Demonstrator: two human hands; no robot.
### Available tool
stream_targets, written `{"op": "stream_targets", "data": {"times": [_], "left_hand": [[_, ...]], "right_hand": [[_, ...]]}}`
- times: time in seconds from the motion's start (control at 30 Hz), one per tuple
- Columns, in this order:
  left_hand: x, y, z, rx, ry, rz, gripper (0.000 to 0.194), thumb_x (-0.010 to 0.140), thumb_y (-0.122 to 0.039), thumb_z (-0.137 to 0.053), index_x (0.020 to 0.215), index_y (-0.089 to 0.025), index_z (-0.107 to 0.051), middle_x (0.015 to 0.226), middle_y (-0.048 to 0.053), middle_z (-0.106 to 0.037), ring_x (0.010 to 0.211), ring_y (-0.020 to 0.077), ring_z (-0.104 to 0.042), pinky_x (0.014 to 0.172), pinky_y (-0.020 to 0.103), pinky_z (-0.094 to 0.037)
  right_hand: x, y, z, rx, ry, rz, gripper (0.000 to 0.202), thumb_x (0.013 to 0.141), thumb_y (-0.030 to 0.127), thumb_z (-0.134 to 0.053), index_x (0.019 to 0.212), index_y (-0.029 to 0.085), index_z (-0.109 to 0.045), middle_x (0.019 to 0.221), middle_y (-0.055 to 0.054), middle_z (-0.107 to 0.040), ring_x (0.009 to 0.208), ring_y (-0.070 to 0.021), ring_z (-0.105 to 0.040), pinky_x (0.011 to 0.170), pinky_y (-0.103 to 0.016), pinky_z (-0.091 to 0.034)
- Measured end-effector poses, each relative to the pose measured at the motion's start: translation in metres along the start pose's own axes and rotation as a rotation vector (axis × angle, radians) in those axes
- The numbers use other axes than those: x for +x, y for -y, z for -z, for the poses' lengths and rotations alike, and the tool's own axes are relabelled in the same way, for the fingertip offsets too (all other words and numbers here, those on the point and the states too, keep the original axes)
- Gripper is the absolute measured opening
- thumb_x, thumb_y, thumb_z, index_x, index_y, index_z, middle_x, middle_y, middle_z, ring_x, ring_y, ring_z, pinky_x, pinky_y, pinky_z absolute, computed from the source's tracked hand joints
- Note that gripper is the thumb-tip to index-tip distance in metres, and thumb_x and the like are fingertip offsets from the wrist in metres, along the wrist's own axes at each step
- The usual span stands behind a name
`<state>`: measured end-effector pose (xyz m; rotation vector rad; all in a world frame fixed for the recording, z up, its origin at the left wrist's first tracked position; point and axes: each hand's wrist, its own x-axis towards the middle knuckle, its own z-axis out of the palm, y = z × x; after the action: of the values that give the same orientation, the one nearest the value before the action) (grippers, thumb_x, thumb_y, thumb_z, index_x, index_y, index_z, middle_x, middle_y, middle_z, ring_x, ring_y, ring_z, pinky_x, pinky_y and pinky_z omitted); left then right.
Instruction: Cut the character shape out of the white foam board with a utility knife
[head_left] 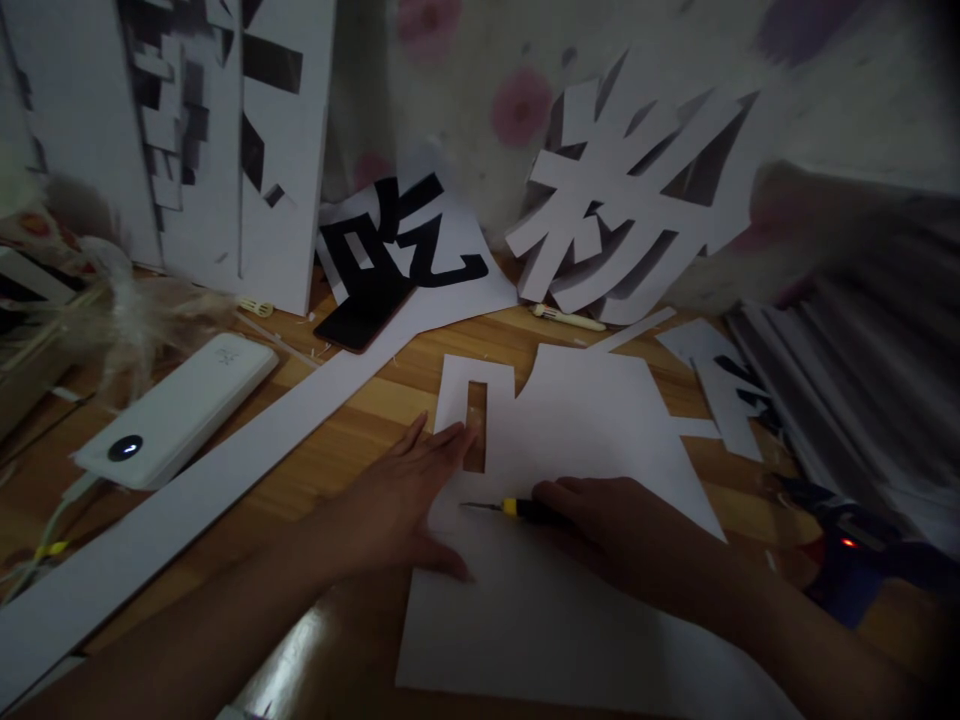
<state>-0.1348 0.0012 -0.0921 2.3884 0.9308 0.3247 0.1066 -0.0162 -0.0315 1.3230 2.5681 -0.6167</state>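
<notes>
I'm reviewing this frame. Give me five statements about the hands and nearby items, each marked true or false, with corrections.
1. The right hand holds a thin-bladed knife. True.
2. The left hand grips the phone. False: it rests on the white board.
3. The board has a rectangular opening. True.
4. The large cut-out character near the wall is black. False: it is white.
5. A power bank lies beside the long white strip. True.

White power bank (195, 400), cable (55, 520) plugged in; dark phone (364, 316); pen (570, 318); clear plastic (124, 320) beside power bank.
</notes>
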Motion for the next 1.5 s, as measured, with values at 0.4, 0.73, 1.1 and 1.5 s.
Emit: {"op": "stream_targets", "data": {"times": [0.4,0.73,1.1,1.5], "left_hand": [[0.0017,-0.0049,0.0056,-0.016,0.016,0.023,0.111,0.053,-0.061,-0.071,0.14,-0.025,-0.012,0.145,0.009,-0.028,0.134,0.0273,-0.022,0.111,0.046,-0.002],[0.002,-0.0048,0.0052,-0.017,0.041,0.038,0.113,0.052,-0.061,-0.072,0.14,-0.027,-0.011,0.145,0.008,-0.028,0.134,0.0281,-0.02,0.111,0.047,0.003],[0.002,-0.006,0.0055,0.049,0.059,0.058,0.117,0.051,-0.058,-0.074,0.141,-0.026,-0.007,0.144,0.011,-0.029,0.134,0.0267,-0.02,0.11,0.049,0.001],[0.0021,-0.0047,0.0036,0.051,0.048,0.043,0.119,0.051,-0.059,-0.073,0.141,-0.028,-0.001,0.145,0.01,-0.029,0.134,0.0275,-0.022,0.11,0.05,0.001]], "right_hand": [[-0.0009,-0.0017,0.0,-0.248,-0.035,0.082,0.012,0.083,0.018,-0.044,0.088,0.025,-0.051,0.069,0.003,-0.057,0.053,-0.0141,-0.054,0.047,-0.028,-0.023],[-0.002,0.003,0.0005,-0.386,-0.113,0.162,0.011,0.078,0.015,-0.049,0.085,0.023,-0.048,0.062,0.004,-0.055,0.045,-0.0138,-0.049,0.044,-0.029,-0.017],[-0.0018,0.0036,0.002,-0.383,-0.081,0.116,0.01,0.078,0.017,-0.052,0.084,0.024,-0.048,0.062,0.004,-0.057,0.045,-0.0149,-0.052,0.044,-0.03,-0.014],[-0.0047,0.0011,0.0016,-0.398,-0.112,0.122,0.013,0.076,0.02,-0.055,0.088,0.024,-0.05,0.063,0.003,-0.059,0.045,-0.0149,-0.054,0.042,-0.03,-0.016]]}}
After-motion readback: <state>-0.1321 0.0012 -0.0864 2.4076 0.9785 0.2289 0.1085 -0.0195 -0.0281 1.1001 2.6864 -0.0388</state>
